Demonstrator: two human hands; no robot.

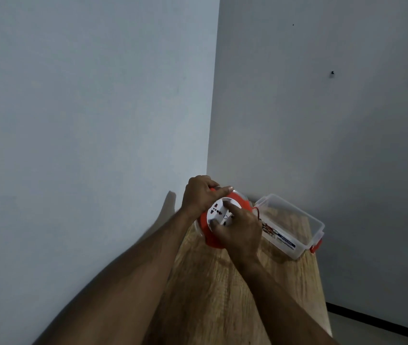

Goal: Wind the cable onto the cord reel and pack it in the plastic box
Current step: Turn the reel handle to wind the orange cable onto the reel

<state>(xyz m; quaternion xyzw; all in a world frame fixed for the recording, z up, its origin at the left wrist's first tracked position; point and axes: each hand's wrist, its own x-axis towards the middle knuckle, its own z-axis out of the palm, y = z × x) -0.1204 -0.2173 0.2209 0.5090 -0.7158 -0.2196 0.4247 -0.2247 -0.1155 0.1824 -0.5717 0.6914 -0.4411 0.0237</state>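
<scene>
An orange cord reel (214,241) with a white socket face (219,211) is held tilted above the wooden table (213,290). My left hand (199,195) grips its upper left rim, thumb stretched along the top edge. My right hand (237,229) holds the white face, fingers curled over it. A thin red cable (256,210) runs from the reel's right side toward the clear plastic box (295,220), which lies open on the table's far right. The rest of the cable is hidden behind my right hand.
The table stands in a corner between two pale walls. The box has orange clips (315,246) at its near right end and a blue-and-white label on its side. The floor shows at the lower right past the table's right edge.
</scene>
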